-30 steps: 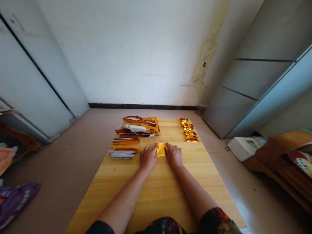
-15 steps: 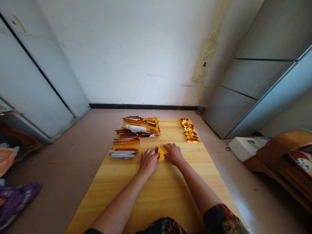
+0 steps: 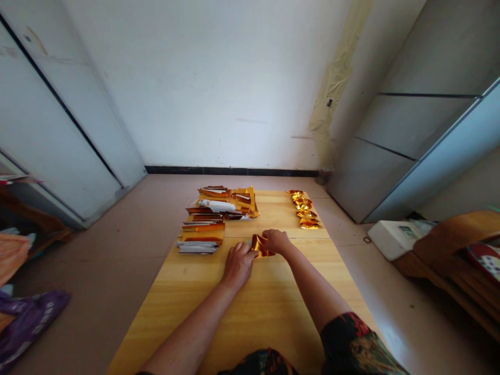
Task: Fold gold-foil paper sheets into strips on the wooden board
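Currently, left hand (image 3: 238,264) and right hand (image 3: 276,242) pinch a creased, glossy gold foil sheet (image 3: 259,247) on the wood-grain surface (image 3: 261,302); puckered gold foil pieces (image 3: 303,204) far right, layered gold-and-white stacks (image 3: 203,228) left

Your left forearm (image 3: 195,320) and right forearm (image 3: 314,289) reached forward, converging. Your left hand (image 3: 239,262) sat slightly nearer you, fingers bent, thumb pointing right. Your right hand (image 3: 276,242) angled inward, fingers curled.
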Demonstrator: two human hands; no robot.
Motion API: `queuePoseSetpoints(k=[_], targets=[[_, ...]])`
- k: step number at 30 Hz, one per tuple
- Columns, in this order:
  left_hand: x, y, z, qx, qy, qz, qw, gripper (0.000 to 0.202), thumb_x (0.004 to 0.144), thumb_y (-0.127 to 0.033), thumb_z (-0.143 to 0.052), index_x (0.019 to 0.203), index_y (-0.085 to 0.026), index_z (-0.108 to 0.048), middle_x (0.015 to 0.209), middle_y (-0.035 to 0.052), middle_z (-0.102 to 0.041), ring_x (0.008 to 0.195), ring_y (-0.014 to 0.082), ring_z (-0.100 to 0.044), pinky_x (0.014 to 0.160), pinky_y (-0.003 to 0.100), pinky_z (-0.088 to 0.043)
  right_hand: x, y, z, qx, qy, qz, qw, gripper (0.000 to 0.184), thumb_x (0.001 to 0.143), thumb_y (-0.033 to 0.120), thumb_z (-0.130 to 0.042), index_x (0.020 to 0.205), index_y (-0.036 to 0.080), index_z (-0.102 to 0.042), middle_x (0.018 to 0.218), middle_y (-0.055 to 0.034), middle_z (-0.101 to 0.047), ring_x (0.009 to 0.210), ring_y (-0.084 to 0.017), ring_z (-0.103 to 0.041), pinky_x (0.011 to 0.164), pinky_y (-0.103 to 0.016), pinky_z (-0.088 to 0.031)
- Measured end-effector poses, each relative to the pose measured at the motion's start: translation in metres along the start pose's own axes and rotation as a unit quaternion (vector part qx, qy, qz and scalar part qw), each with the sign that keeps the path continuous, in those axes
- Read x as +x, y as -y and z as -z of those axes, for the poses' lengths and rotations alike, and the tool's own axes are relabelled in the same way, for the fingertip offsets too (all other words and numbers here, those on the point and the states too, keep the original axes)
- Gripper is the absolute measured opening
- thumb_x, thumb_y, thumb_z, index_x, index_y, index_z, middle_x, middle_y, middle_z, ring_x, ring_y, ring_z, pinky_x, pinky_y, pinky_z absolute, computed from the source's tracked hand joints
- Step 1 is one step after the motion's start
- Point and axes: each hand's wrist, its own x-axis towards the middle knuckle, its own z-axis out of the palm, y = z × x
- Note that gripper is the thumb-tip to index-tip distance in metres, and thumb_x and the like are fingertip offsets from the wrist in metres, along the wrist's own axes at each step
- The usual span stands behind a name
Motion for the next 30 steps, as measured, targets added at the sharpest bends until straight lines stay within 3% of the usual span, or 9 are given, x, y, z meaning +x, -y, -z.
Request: queuePoseSetpoints(k=[3, 6, 9, 11, 15, 20, 22, 27, 30], targets=[[-0.002, 0.003, -0.001, -0.021, -0.032, 0.001, 0.999, 0.030, 0.082, -0.011, -0.049, 0.098, -0.026, -0.069, 0.087, 0.0065, -0.061, 0.090, 0.0219, -0.052, 0.076, 0.033, -0.041, -0.006, -0.004, -0.004, 0.018, -0.021, 0.020, 0.999, 0.014, 0.067, 0.025, -0.063, 0.080, 0.023, -0.066, 0.086, -0.0035, -0.069, 0.083, -0.021, -0.061, 0.070, -0.030, -0.038], [-0.003, 0.007, -0.004, -0.072, -0.103, 0.044, 0.991, 0.038, 0.077, -0.011, -0.054, 0.113, -0.023, -0.061, 0.103, 0.0078, -0.061, 0.099, 0.0230, -0.053, 0.085, 0.036, -0.042, -0.013, -0.012, -0.013, 0.078, -0.103, 0.079, 0.988, 0.008, 0.065, 0.018, -0.063, 0.073, 0.020, -0.064, 0.080, -0.0034, -0.066, 0.077, -0.019, -0.058, 0.067, -0.027, -0.039], [-0.001, 0.012, -0.007, -0.113, -0.170, 0.117, 0.972, 0.062, 0.069, -0.018, -0.064, 0.129, -0.017, -0.045, 0.120, 0.0135, -0.057, 0.111, 0.0288, -0.051, 0.095, 0.043, -0.040, -0.021, -0.019, -0.026, 0.166, -0.241, 0.198, 0.936, 0.013, 0.067, 0.007, -0.055, 0.068, 0.018, -0.061, 0.078, -0.0038, -0.063, 0.076, -0.016, -0.056, 0.069, -0.025, -0.041], [0.002, 0.015, -0.008, -0.142, -0.175, 0.161, 0.961, 0.075, 0.064, -0.022, -0.069, 0.133, -0.015, -0.040, 0.119, 0.0161, -0.057, 0.111, 0.0325, -0.052, 0.096, 0.047, -0.039, -0.027, -0.021, -0.035, 0.208, -0.322, 0.256, 0.888, 0.018, 0.067, 0.004, -0.051, 0.071, 0.019, -0.060, 0.086, -0.0057, -0.063, 0.081, -0.016, -0.057, 0.072, -0.026, -0.044], [0.008, 0.014, -0.003, -0.277, -0.148, 0.213, 0.925, 0.084, 0.060, -0.026, -0.073, 0.135, -0.018, -0.037, 0.106, 0.0114, -0.063, 0.099, 0.0309, -0.059, 0.091, 0.047, -0.043, -0.041, -0.019, -0.047, 0.220, -0.413, 0.280, 0.839, 0.022, 0.071, 0.005, -0.047, 0.079, 0.021, -0.061, 0.109, -0.0092, -0.059, 0.098, -0.020, -0.054, 0.084, -0.033, -0.045], [0.015, 0.006, 0.009, -0.593, -0.162, 0.225, 0.756, 0.091, 0.064, -0.030, -0.073, 0.140, -0.023, -0.023, 0.106, 0.0088, -0.061, 0.091, 0.0214, -0.064, 0.079, 0.033, -0.051, -0.050, -0.020, -0.055, 0.227, -0.409, 0.260, 0.845, 0.021, 0.068, 0.006, -0.052, 0.078, 0.021, -0.063, 0.135, -0.0084, -0.045, 0.117, -0.025, -0.045, 0.094, -0.043, -0.040], [0.014, 0.002, 0.011, -0.650, -0.158, 0.208, 0.713, 0.097, 0.061, -0.028, -0.075, 0.141, -0.026, -0.021, 0.108, 0.0079, -0.060, 0.095, 0.0201, -0.063, 0.081, 0.032, -0.050, -0.049, -0.022, -0.058, 0.250, -0.387, 0.248, 0.852, 0.015, 0.067, 0.010, -0.056, 0.075, 0.020, -0.063, 0.144, -0.0080, -0.034, 0.127, -0.029, -0.037, 0.098, -0.046, -0.037], [0.010, -0.007, 0.012, -0.702, -0.117, 0.174, 0.680, 0.110, 0.056, -0.013, -0.074, 0.145, -0.034, -0.012, 0.129, 0.0088, -0.050, 0.105, 0.0215, -0.058, 0.080, 0.029, -0.050, -0.044, -0.025, -0.058, 0.323, -0.304, 0.225, 0.868, 0.004, 0.066, 0.018, -0.066, 0.069, 0.019, -0.064, 0.151, -0.0066, -0.024, 0.135, -0.032, -0.027, 0.104, -0.048, -0.031], [0.010, -0.010, 0.013, -0.705, -0.071, 0.172, 0.685, 0.100, 0.056, -0.009, -0.070, 0.143, -0.027, -0.026, 0.124, 0.0082, -0.056, 0.102, 0.0213, -0.059, 0.082, 0.029, -0.049, -0.042, -0.024, -0.055, 0.367, -0.265, 0.226, 0.862, 0.005, 0.064, 0.016, -0.066, 0.067, 0.018, -0.063, 0.148, -0.0079, -0.029, 0.132, -0.029, -0.033, 0.105, -0.044, -0.031]])
